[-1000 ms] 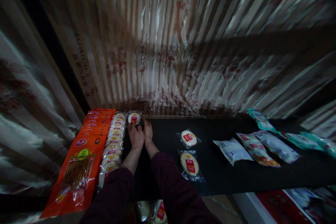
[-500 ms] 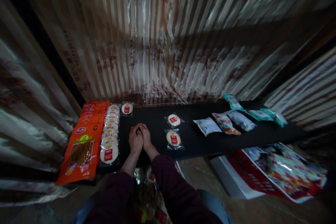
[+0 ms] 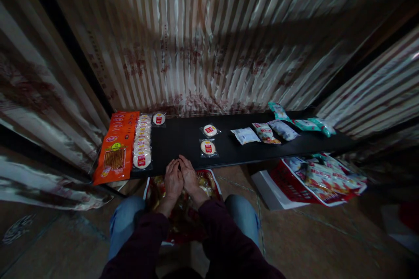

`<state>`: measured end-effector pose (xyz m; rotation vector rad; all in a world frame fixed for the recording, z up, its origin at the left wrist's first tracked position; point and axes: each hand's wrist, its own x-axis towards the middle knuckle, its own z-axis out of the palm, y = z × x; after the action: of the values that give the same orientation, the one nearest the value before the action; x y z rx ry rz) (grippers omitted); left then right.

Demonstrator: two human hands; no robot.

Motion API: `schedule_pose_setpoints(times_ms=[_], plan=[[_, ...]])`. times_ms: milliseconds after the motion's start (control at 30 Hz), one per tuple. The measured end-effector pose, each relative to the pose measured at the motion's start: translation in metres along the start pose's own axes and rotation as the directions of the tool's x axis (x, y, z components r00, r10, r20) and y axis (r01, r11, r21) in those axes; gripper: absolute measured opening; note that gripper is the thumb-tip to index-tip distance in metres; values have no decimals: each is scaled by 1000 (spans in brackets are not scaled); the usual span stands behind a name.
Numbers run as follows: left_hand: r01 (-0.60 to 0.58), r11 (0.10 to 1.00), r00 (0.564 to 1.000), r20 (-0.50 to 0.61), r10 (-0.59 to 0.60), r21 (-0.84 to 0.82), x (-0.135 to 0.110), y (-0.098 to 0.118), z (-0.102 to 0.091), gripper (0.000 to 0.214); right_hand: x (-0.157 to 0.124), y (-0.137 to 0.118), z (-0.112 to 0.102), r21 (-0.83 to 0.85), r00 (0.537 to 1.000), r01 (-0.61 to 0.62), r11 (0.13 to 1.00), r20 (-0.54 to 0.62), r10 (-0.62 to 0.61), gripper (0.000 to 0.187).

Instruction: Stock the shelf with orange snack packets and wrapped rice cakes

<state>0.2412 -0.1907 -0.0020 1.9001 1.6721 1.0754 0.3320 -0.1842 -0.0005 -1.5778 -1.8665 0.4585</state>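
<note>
My left hand (image 3: 173,179) and my right hand (image 3: 189,176) are side by side at the front edge of the black shelf (image 3: 178,139), above a red box (image 3: 215,183) of shiny packets. Both are palm down with fingers stretched forward and thumbs close together. I see nothing held, though the undersides are hidden. Two round wrapped crackers (image 3: 207,148) with red labels lie right of my hands. To their left runs a row of overlapping wrapped crackers (image 3: 142,144), beside orange snack bags (image 3: 114,150). A single wrapped cracker (image 3: 159,119) sits at the back.
White small snack packets (image 3: 266,133) and green packets (image 3: 306,125) lie on the right of the shelf. On the floor at right stands a red and white box (image 3: 278,187) full of packets. Striped sheeting (image 3: 203,52) hangs behind, with dark posts (image 3: 70,43) at the sides.
Both hands have drawn back from over the shelf to its front edge, and their fingers have straightened from a cupped shape. The camera view has tipped down, showing the red box below.
</note>
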Motion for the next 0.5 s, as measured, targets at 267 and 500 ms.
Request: schedule_pose_setpoints(times_ms=[267,500], plan=[[-61,998,995,72,62,-14,-60,2,1,42,-63,5,-9,-109,998,67,992,-9,-68,48],[271,960,950,141,-277,65,-68,-3,15,52,-82,18,-7,-130,987,-151,980,-68,144,48]])
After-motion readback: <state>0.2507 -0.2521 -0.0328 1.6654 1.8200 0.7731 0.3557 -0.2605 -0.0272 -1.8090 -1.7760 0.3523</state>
